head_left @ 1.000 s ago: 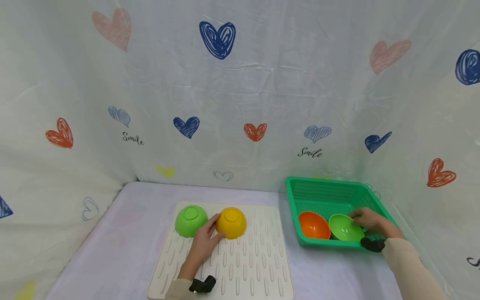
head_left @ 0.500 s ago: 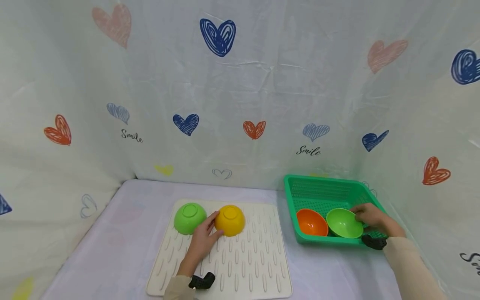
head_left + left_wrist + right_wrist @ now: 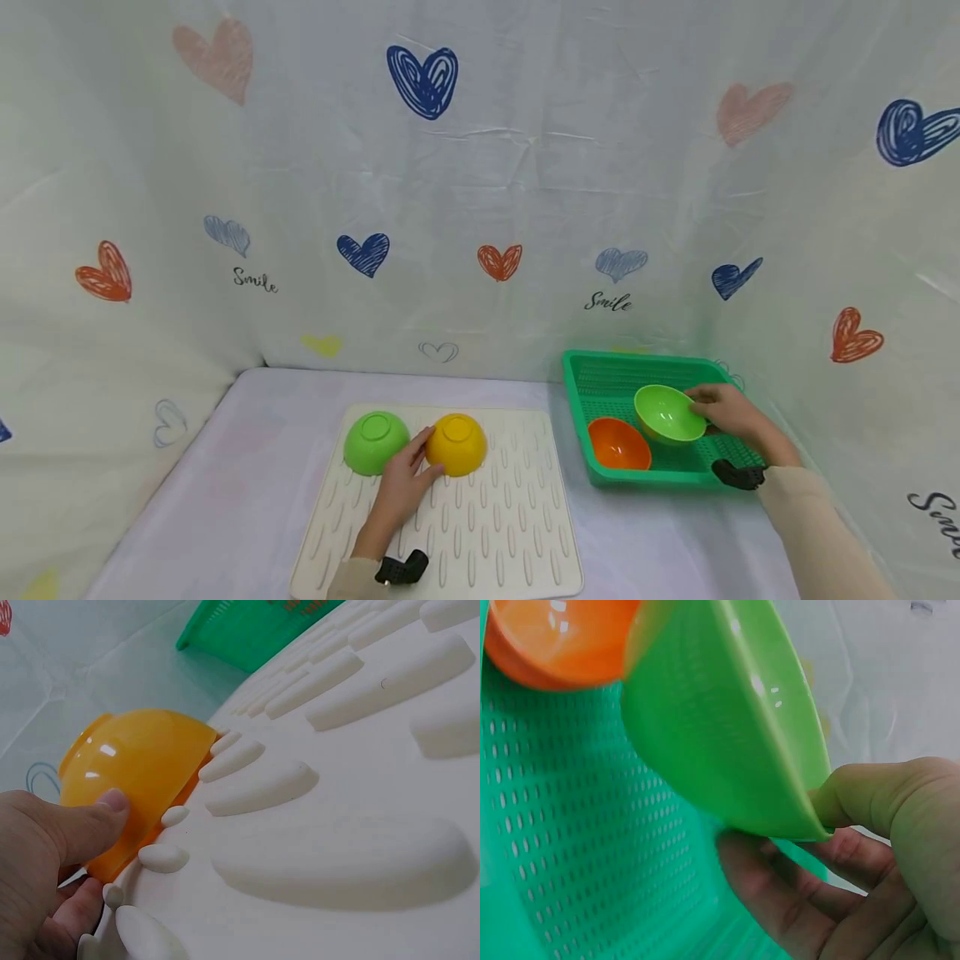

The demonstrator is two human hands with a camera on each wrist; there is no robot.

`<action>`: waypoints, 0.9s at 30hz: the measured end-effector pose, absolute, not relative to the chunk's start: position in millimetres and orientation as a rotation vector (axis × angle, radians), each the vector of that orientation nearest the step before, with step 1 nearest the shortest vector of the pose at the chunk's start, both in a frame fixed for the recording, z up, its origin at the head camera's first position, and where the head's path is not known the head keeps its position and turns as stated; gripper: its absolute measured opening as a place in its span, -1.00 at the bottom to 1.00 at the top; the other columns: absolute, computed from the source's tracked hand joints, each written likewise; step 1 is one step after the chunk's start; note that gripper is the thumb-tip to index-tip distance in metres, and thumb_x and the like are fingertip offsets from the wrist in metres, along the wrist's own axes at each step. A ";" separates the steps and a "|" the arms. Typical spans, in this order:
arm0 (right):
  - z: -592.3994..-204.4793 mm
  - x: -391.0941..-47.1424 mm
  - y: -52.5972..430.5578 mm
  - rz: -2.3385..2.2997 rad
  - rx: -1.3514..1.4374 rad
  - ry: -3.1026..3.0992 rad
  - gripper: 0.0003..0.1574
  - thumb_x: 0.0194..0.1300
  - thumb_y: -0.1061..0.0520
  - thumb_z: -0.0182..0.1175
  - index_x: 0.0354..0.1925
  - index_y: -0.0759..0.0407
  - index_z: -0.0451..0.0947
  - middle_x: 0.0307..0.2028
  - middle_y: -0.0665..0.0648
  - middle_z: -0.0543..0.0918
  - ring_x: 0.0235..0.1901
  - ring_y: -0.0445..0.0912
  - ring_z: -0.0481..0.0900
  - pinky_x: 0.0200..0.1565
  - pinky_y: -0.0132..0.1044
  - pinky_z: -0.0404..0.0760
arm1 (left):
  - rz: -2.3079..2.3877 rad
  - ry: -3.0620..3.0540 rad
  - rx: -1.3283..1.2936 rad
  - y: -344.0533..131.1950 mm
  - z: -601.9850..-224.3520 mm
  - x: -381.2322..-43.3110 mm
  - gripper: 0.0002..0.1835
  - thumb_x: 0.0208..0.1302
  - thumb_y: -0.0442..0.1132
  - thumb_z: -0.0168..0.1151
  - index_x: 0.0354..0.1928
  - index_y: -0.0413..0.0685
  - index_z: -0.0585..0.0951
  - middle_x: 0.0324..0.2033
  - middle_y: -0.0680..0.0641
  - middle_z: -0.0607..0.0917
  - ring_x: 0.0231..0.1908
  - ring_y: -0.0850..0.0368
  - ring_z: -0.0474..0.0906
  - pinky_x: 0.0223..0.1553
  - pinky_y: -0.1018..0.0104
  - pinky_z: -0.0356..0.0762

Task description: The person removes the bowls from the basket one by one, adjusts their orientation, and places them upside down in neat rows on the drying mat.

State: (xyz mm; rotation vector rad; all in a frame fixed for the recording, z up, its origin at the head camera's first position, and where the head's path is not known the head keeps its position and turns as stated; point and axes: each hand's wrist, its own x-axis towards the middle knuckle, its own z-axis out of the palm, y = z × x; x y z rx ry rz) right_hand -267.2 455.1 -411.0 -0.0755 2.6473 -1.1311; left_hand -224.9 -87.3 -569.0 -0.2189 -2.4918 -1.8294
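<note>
My left hand (image 3: 407, 483) holds the side of an upside-down yellow bowl (image 3: 456, 446) on the ribbed cream drying mat (image 3: 517, 533). Its thumb (image 3: 101, 821) lies against the bowl's wall, with fingertips down at the rim. Left of it sits an upside-down green bowl (image 3: 377, 443). Over the green basket (image 3: 637, 479), my right hand (image 3: 731, 412) pinches a second green bowl (image 3: 667, 415) by its rim, thumb inside and fingers under it. That bowl is tilted, mouth up, raised off the basket floor. An orange bowl (image 3: 619, 443) lies mouth up in the basket's front left.
The perforated basket stands on the table (image 3: 637, 550) to the right of the mat, near the back. A white curtain (image 3: 450, 183) printed with hearts hangs behind and on both sides.
My right hand has lifted the green bowl up and leftward from the basket floor beside the orange bowl. My left hand stays on the yellow bowl. The head view has shifted slightly.
</note>
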 end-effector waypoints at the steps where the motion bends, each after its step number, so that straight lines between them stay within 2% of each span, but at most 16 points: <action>1: -409.0 -268.3 450.6 -1.136 -0.093 2.655 -0.41 0.57 0.24 0.02 0.34 0.68 0.27 0.14 0.62 0.57 -0.23 -0.04 0.75 -0.20 -0.15 0.80 | -1.819 -2.492 -0.224 -87.7 -568.5 -224.5 -0.24 0.34 -0.31 0.39 0.53 -0.10 0.33 0.52 -0.24 0.32 0.47 -0.19 0.32 0.36 0.14 0.42; 10: -390.7 -266.7 409.4 -1.205 -0.170 2.720 -0.46 0.53 0.23 0.13 0.30 0.59 0.40 0.08 0.58 0.64 -0.32 -0.09 0.78 -0.29 -0.18 0.81 | -1.785 -2.489 -0.254 -87.8 -567.5 -224.6 -0.24 0.34 -0.32 0.39 0.54 -0.10 0.33 0.52 -0.23 0.32 0.47 -0.16 0.32 0.34 0.16 0.43; 15: -384.4 -266.1 385.0 -1.229 -0.192 2.752 -0.45 0.53 0.17 0.16 0.31 0.52 0.44 0.11 0.56 0.63 -0.31 -0.06 0.79 -0.34 -0.22 0.80 | -1.746 -2.491 -0.265 -87.5 -565.8 -224.3 -0.25 0.33 -0.32 0.39 0.53 -0.13 0.34 0.51 -0.28 0.32 0.45 -0.22 0.34 0.32 0.12 0.45; 27: -383.2 -251.2 325.5 -1.270 -0.243 2.796 -0.53 0.51 0.12 0.22 0.26 0.33 0.56 0.14 0.48 0.64 -0.25 0.04 0.79 -0.37 -0.18 0.80 | -1.768 -2.503 -0.245 -87.9 -565.3 -226.4 -0.24 0.34 -0.32 0.39 0.53 -0.12 0.33 0.52 -0.24 0.32 0.47 -0.17 0.33 0.34 0.16 0.44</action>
